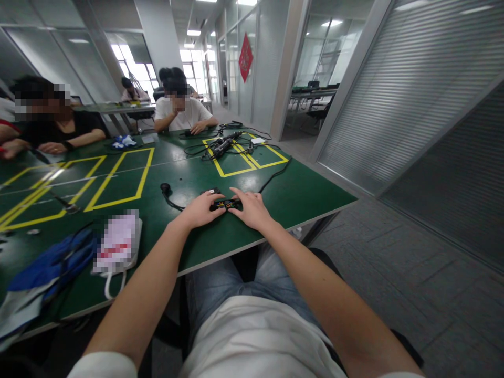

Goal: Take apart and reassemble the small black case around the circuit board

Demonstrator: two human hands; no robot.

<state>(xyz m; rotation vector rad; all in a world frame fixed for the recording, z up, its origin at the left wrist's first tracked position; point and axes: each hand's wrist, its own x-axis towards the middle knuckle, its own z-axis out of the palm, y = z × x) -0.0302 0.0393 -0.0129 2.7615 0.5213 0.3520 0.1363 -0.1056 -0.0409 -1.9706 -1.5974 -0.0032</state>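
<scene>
My left hand (201, 210) and my right hand (254, 209) meet over the green table near its front edge. Between their thumbs and fingers is a small black device (227, 205) with orange and green details on top; its ends are hidden by the fingers. Both hands grip it, one from each side. Just behind my left fingers lies a small black block-like piece (210, 191). A short black cable with a round black head (166, 188) lies left of my left hand. Another black cable (273, 176) runs from behind my right hand toward the table's right edge.
Yellow tape rectangles (120, 178) mark the green table (315, 191). A tangle of black cables and gear (226, 146) lies at the back. To the left are a blue glove (59, 260) and a white-framed pouch (118, 241). People sit across the table (183, 113) and at far left (59, 123).
</scene>
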